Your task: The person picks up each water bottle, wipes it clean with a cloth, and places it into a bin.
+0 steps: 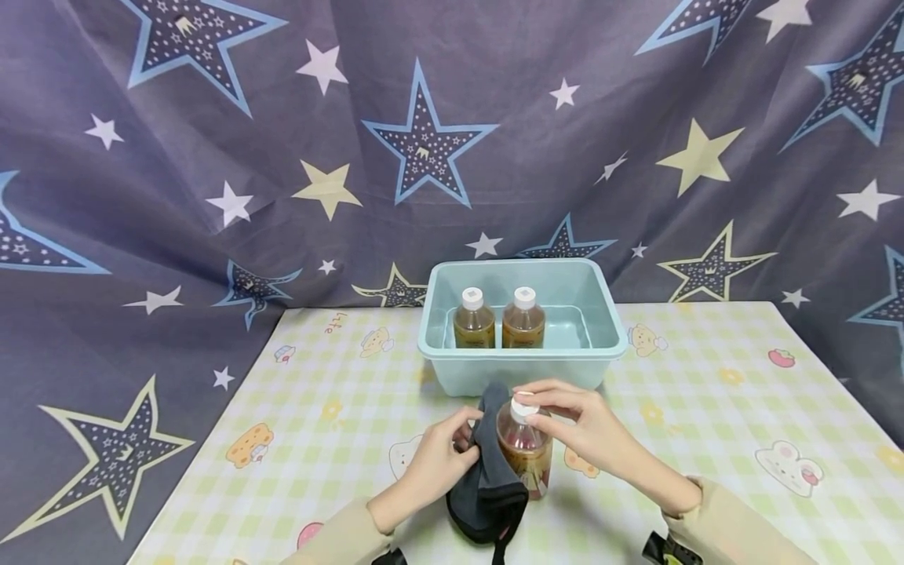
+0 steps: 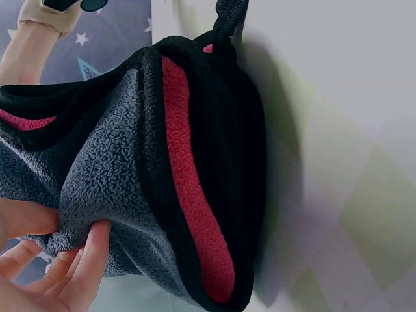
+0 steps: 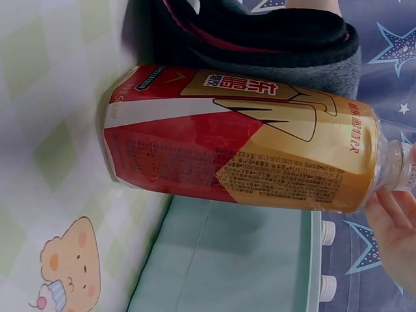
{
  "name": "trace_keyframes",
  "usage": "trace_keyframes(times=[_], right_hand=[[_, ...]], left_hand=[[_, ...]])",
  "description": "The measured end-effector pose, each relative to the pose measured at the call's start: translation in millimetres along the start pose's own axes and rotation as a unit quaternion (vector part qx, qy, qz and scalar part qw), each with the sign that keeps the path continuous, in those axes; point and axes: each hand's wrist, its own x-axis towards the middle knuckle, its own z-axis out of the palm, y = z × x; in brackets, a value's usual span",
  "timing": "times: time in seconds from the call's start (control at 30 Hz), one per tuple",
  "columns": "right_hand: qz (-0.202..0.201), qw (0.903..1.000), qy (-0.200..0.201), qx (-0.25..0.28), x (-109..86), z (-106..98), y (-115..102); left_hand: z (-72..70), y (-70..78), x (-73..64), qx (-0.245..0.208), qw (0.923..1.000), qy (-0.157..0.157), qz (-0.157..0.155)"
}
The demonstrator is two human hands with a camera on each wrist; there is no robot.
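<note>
My left hand pinches a dark grey fleecy towel with black edging, a pink-red underside and a dark loop. In the left wrist view, the thumb and fingers gather a fold of the towel. Beside it stands a drink bottle, upright on the table, its white cap in the fingertips of my right hand. In the right wrist view the bottle shows a red and gold label, with the towel along its far side.
Behind my hands is a light blue plastic bin. Inside it stand two white-capped bottles, a left one and a right one. A checked tablecloth covers the table; a star-patterned curtain hangs behind.
</note>
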Motion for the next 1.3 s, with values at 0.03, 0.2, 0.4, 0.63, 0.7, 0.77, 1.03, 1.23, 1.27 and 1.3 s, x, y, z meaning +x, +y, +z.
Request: trace_keyframes(times=[0.03,0.2,0.4,0.63,0.7,0.77,1.03,1.23,1.27,1.3], right_hand=[[-0.002,1.0000,-0.001,0.000,0.3,0,0],[-0.011,0.9999,-0.005,0.001,1.6,-1,0],[-0.012,0.9999,-0.008,0.006,2.6,-1,1],[0.004,0.9999,-0.009,0.005,1.9,-1,0],[0.006,0.9999,-0.007,0.005,1.4,-1,0],[0.003,1.0000,-0.005,0.003,1.3,-1,0],[-0.004,0.9999,-0.009,0.004,0.6,-1,0],[-0.002,0.9999,-0.011,0.008,0.4,-1,1],[0.000,0.9999,-0.010,0.008,0.6,-1,1],[0.003,0.9999,-0.011,0.009,0.6,-1,1]], left_hand=[[0.4,-0.7,0.2,0.002,1.0000,-0.003,-0.002],[1.9,-3.4,0.8,0.008,0.9997,-0.017,-0.017],[5.1,-8.0,0.4,0.012,0.9994,-0.025,-0.021],[10.0,-13.7,-0.2,0.020,0.9986,-0.036,-0.034],[10.9,-14.4,-0.7,0.018,0.9984,-0.041,-0.036],[12.0,-15.9,-1.3,0.021,0.9982,-0.042,-0.038],[17.2,-22.0,-5.1,0.036,0.9973,-0.048,-0.043],[19.0,-22.7,-4.6,0.034,0.9975,-0.046,-0.042],[19.0,-22.8,-4.5,0.031,0.9977,-0.045,-0.041],[18.7,-22.8,-4.7,0.027,0.9978,-0.044,-0.042]])
